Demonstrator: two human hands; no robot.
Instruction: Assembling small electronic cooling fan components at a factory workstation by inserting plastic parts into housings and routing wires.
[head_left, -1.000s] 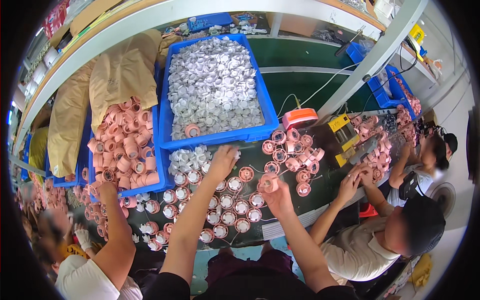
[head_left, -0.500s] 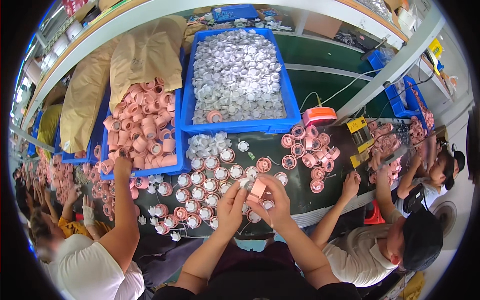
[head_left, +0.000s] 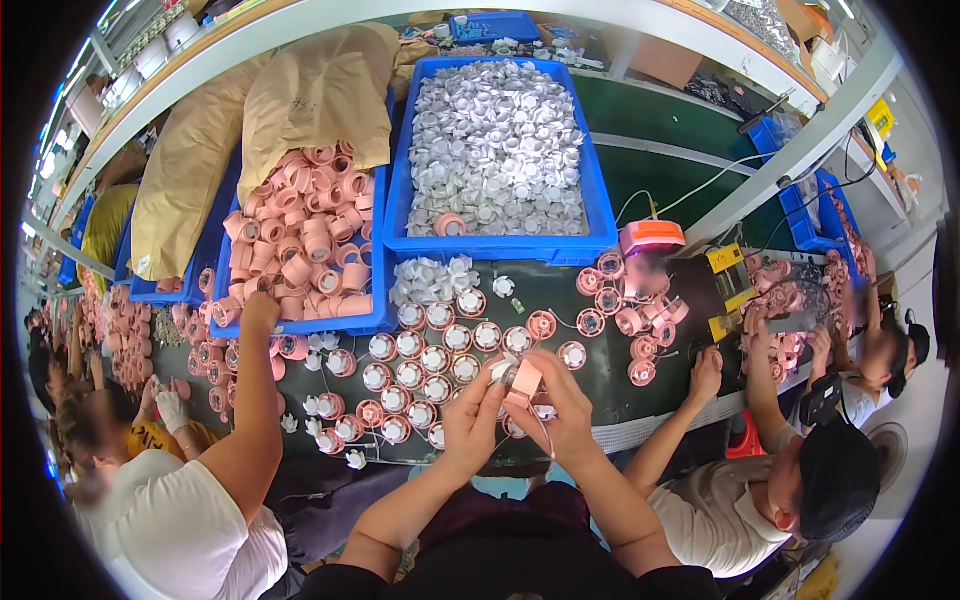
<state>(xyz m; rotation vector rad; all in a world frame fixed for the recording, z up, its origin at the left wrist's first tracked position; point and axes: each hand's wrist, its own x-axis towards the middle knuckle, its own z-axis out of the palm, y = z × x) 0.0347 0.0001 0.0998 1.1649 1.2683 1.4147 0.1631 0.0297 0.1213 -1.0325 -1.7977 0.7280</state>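
At the near edge of the table, my left hand pinches a white plastic cap with petal-like edges. My right hand grips a pink ring-shaped housing, held tilted against the cap. A thin wire hangs from the housing beside my right palm. The fingers partly hide where the two parts meet. Just beyond my hands, rows of pink housings with white caps in them stand on the dark table. A pile of loose white caps lies behind those rows.
A blue bin of white caps stands ahead, beside a blue bin of pink housings partly under brown paper. A co-worker's hand reaches into the latter. At right are pink housings, an orange-and-white device and another co-worker's hand.
The whole scene has shifted slightly rightward in the picture. Both my hands keep their grip on the cap and housing, with the housing turned a little.
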